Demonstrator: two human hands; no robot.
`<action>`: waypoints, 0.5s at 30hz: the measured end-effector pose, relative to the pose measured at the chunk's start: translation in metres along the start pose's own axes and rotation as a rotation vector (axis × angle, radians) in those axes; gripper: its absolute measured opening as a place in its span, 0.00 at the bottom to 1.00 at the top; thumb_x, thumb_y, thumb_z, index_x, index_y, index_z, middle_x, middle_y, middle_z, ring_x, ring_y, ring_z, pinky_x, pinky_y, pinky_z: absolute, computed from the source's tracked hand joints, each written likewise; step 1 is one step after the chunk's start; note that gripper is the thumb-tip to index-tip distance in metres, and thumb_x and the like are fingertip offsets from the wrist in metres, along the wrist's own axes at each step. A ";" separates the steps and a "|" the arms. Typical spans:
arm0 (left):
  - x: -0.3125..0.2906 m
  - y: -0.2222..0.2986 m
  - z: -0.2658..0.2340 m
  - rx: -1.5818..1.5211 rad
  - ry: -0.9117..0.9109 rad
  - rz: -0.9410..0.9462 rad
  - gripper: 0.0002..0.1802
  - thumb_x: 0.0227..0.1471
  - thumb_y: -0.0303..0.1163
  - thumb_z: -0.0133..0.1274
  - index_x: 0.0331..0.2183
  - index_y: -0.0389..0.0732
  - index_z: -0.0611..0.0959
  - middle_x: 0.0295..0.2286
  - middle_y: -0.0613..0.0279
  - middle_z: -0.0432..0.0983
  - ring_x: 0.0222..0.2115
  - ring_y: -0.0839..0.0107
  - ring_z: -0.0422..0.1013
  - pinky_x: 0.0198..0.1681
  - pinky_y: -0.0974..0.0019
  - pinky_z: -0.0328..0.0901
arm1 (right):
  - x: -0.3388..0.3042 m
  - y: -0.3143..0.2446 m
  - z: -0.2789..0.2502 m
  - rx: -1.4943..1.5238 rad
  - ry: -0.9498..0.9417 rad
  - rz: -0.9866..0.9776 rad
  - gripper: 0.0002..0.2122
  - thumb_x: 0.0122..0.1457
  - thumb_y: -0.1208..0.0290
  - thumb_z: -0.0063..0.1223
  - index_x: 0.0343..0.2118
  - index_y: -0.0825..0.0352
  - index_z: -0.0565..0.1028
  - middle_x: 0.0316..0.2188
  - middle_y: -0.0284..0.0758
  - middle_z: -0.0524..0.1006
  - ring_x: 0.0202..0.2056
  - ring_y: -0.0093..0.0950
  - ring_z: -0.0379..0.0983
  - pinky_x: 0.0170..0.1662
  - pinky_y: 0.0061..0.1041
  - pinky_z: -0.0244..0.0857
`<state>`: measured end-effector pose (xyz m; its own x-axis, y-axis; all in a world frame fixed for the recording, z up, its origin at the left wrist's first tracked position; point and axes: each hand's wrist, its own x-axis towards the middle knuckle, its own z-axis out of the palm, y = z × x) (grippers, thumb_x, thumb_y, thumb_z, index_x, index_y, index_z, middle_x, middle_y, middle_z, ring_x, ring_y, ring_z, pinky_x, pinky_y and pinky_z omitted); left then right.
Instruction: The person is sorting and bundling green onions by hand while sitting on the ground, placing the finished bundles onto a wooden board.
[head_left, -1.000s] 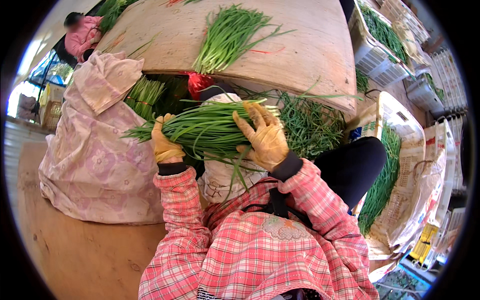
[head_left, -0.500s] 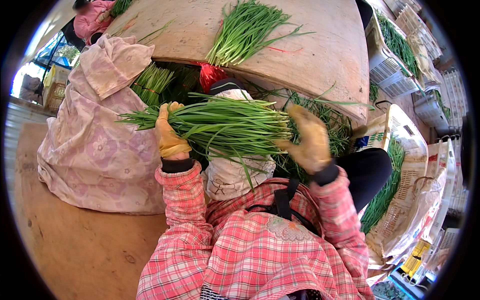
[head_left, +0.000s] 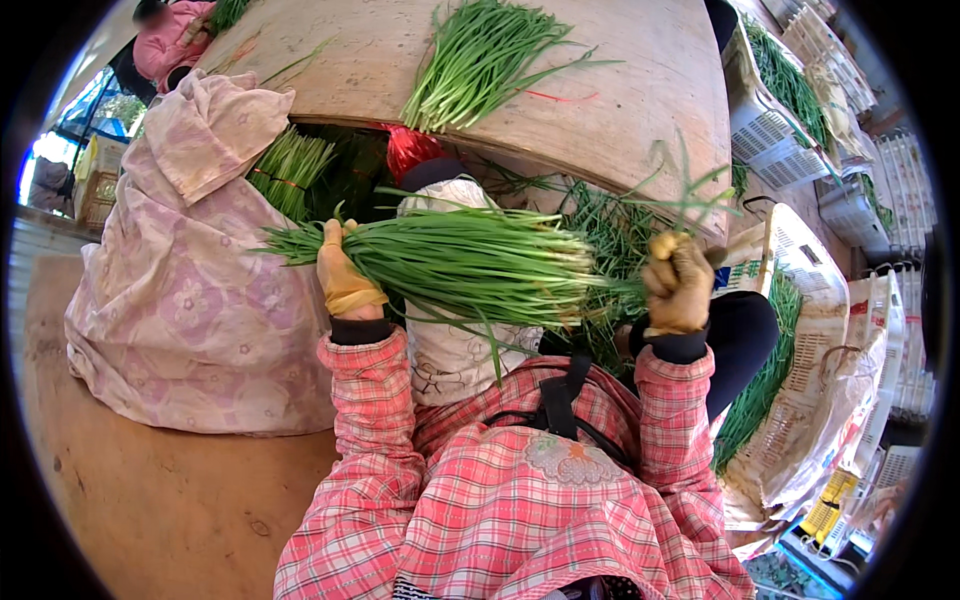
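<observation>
My left hand (head_left: 346,272), in a yellowish glove, is closed around the leafy end of a bunch of garlic chives (head_left: 470,262). The bunch lies level above my lap, its pale cut ends pointing right. Just past those ends, my gloved right hand (head_left: 677,284) is raised in a fist. A few loose chive blades (head_left: 690,190), blurred by motion, stick out above the fist, and more green shows at its left side. Beneath the bunch is a white patterned cloth (head_left: 455,365) over my leg.
A wooden table (head_left: 640,100) ahead bears a loose pile of chives (head_left: 485,65). Tied chives (head_left: 292,172) stand by a flowered cloth (head_left: 200,320) on the left. Loose chives (head_left: 610,235) lie under the table edge. White crates (head_left: 815,260) line the right; a person (head_left: 168,42) sits far left.
My right hand has gone from open beside the cut ends to a fist farther right, with a few blades in it. The left hand keeps its hold on the bunch.
</observation>
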<state>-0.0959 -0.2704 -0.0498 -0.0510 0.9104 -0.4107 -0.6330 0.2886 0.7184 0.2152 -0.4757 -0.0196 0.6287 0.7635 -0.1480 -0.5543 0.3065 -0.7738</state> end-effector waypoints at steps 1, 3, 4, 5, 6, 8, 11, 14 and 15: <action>0.004 -0.002 -0.009 -0.081 -0.113 -0.016 0.09 0.54 0.38 0.48 0.31 0.42 0.74 0.24 0.66 0.72 0.24 0.69 0.69 0.31 0.65 0.67 | 0.002 -0.009 -0.034 0.044 0.004 -0.074 0.08 0.61 0.70 0.41 0.31 0.69 0.69 0.20 0.27 0.67 0.11 0.11 0.45 0.14 0.14 0.38; 0.016 0.006 -0.022 -0.056 -0.160 -0.051 0.10 0.53 0.38 0.49 0.31 0.41 0.73 0.24 0.67 0.70 0.24 0.70 0.67 0.30 0.65 0.66 | 0.001 -0.035 -0.065 0.080 0.300 -0.120 0.08 0.60 0.70 0.42 0.30 0.69 0.70 0.17 0.25 0.65 0.11 0.11 0.43 0.13 0.15 0.35; 0.016 0.008 -0.020 -0.023 -0.119 -0.033 0.10 0.53 0.38 0.49 0.31 0.41 0.73 0.24 0.67 0.69 0.24 0.70 0.67 0.30 0.65 0.66 | -0.010 -0.046 -0.084 -0.140 0.056 -0.071 0.08 0.59 0.69 0.45 0.33 0.70 0.71 0.20 0.27 0.69 0.14 0.13 0.53 0.16 0.13 0.47; 0.015 0.011 -0.017 0.010 -0.077 -0.016 0.10 0.53 0.38 0.49 0.30 0.41 0.73 0.24 0.67 0.69 0.24 0.70 0.68 0.30 0.65 0.66 | -0.004 -0.036 -0.095 -0.613 -0.018 -0.068 0.11 0.57 0.67 0.48 0.36 0.71 0.71 0.24 0.31 0.71 0.19 0.19 0.61 0.22 0.17 0.56; 0.011 0.015 -0.011 0.057 -0.039 0.000 0.10 0.52 0.38 0.50 0.30 0.41 0.73 0.24 0.67 0.69 0.24 0.70 0.68 0.30 0.65 0.66 | -0.002 -0.023 -0.094 -1.076 -0.084 -0.053 0.14 0.55 0.65 0.51 0.39 0.71 0.71 0.28 0.34 0.74 0.24 0.24 0.69 0.28 0.20 0.64; 0.003 0.015 0.005 -0.054 -0.014 -0.030 0.10 0.52 0.37 0.50 0.25 0.42 0.73 0.20 0.69 0.68 0.23 0.70 0.67 0.30 0.67 0.66 | -0.003 -0.007 -0.068 -1.822 -0.146 -0.254 0.25 0.46 0.59 0.60 0.42 0.73 0.70 0.40 0.49 0.73 0.42 0.43 0.70 0.45 0.34 0.63; 0.000 0.018 0.011 -0.168 -0.105 -0.043 0.12 0.52 0.36 0.49 0.20 0.44 0.71 0.16 0.70 0.65 0.22 0.73 0.65 0.28 0.70 0.63 | 0.014 0.015 0.008 -1.544 -0.250 -0.466 0.26 0.48 0.57 0.58 0.43 0.74 0.70 0.42 0.50 0.72 0.44 0.43 0.69 0.48 0.35 0.62; -0.014 0.024 0.020 -0.126 -0.335 0.049 0.17 0.54 0.36 0.46 0.15 0.46 0.65 0.14 0.71 0.59 0.19 0.76 0.59 0.24 0.71 0.57 | 0.029 0.059 0.077 -1.409 -0.453 -0.621 0.29 0.48 0.52 0.56 0.45 0.73 0.68 0.43 0.51 0.71 0.46 0.44 0.67 0.49 0.36 0.61; -0.015 0.025 0.019 -0.089 -0.427 0.094 0.19 0.55 0.36 0.45 0.15 0.46 0.63 0.14 0.71 0.57 0.18 0.76 0.56 0.23 0.72 0.55 | 0.034 0.074 0.095 -1.378 -0.547 -0.578 0.26 0.49 0.53 0.56 0.42 0.73 0.70 0.44 0.50 0.71 0.44 0.43 0.69 0.47 0.37 0.62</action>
<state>-0.0962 -0.2715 -0.0148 0.2006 0.9776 -0.0638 -0.7058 0.1893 0.6826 0.1440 -0.3730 -0.0239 0.1388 0.9282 0.3451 0.7663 0.1200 -0.6312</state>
